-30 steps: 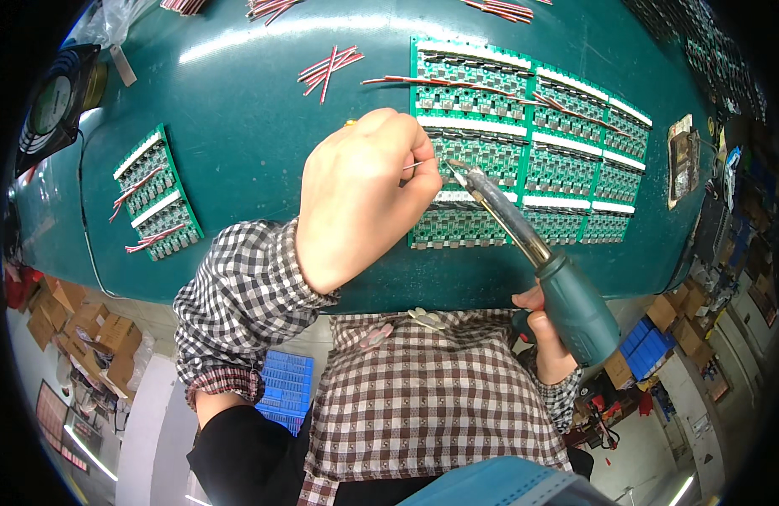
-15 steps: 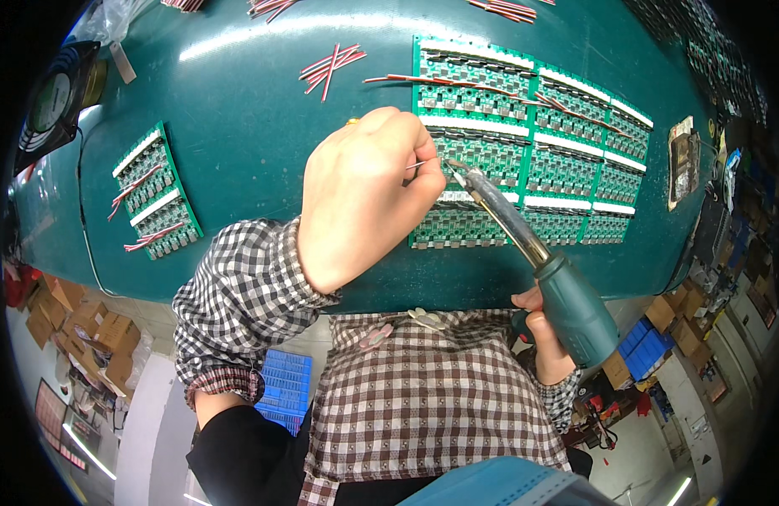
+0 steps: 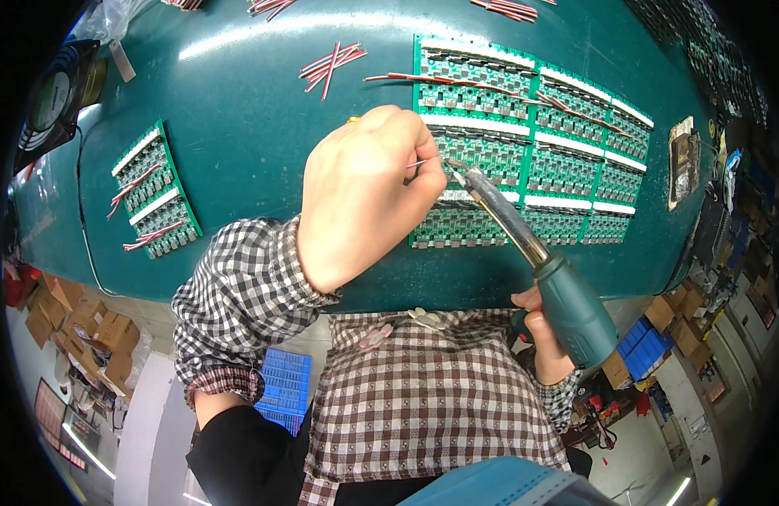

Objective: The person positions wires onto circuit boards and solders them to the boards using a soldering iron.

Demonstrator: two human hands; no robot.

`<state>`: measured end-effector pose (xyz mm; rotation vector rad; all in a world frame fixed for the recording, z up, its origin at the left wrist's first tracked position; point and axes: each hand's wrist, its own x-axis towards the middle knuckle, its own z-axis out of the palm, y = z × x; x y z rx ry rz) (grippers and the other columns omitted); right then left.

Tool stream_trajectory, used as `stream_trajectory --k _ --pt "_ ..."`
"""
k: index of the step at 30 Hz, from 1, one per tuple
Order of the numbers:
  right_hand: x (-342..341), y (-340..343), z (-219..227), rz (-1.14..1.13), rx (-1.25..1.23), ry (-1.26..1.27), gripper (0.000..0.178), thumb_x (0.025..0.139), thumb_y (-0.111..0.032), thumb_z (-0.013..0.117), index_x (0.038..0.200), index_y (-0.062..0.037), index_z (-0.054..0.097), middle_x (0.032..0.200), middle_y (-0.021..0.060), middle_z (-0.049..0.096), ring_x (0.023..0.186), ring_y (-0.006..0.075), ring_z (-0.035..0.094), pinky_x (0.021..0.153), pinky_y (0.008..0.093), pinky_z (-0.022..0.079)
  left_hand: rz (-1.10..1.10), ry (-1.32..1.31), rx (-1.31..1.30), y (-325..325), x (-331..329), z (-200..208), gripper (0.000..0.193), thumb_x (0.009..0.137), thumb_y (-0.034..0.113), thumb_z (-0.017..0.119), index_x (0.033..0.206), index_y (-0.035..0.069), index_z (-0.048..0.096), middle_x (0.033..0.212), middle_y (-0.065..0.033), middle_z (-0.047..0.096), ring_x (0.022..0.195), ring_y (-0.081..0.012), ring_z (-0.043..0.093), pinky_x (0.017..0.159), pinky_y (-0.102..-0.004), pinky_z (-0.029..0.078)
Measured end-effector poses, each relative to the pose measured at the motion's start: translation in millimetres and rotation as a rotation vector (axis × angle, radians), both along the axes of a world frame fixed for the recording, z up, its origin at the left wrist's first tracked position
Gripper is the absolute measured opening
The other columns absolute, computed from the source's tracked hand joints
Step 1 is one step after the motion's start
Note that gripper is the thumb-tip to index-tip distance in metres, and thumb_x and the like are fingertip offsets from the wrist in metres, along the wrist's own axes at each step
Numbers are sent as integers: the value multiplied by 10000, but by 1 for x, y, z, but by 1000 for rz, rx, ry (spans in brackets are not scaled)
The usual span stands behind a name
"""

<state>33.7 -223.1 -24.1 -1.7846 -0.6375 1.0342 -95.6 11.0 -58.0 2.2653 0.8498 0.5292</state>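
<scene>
My left hand (image 3: 368,181) is closed in a pinch on a thin wire (image 3: 417,164), over the left edge of the green circuit boards (image 3: 482,156). In my right hand (image 3: 548,333) is a soldering iron (image 3: 575,312) with a dark green handle. Its metal shaft slants up and left, and the tip meets the board area beside my left fingertips. Whether tip and wire touch is too small to tell. Red and white wires (image 3: 457,83) lie across the upper boards, which carry white strips and rows of small dark parts.
A separate circuit board (image 3: 158,192) with wires on it lies at the left. Loose wires (image 3: 330,67) are piled behind my left hand. A metal-framed block (image 3: 683,163) sits at the right, and a black fan (image 3: 56,97) stands far left on the green table (image 3: 238,135).
Hardly anything differs. Both hands, the wire and the soldering iron keep nearly the same place over the boards.
</scene>
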Motion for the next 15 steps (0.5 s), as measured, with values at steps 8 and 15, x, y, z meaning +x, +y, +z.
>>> stream_trajectory --k 8,15 --pt "0 -4 -4 2 43 -7 504 684 -59 771 1083 39 479 952 152 624 871 213 640 767 329 529 -2 -13 7 -1 0 -2 133 620 -10 640 681 58 543 607 -17 487 540 -137 486 507 -264 409" --pt "2 -2 -1 69 -4 -56 517 691 -59 766 1102 37 469 962 156 622 881 214 637 778 331 524 5 -14 -1 -1 1 -1 131 621 -8 642 677 56 542 608 -18 494 543 -138 489 506 -266 413"
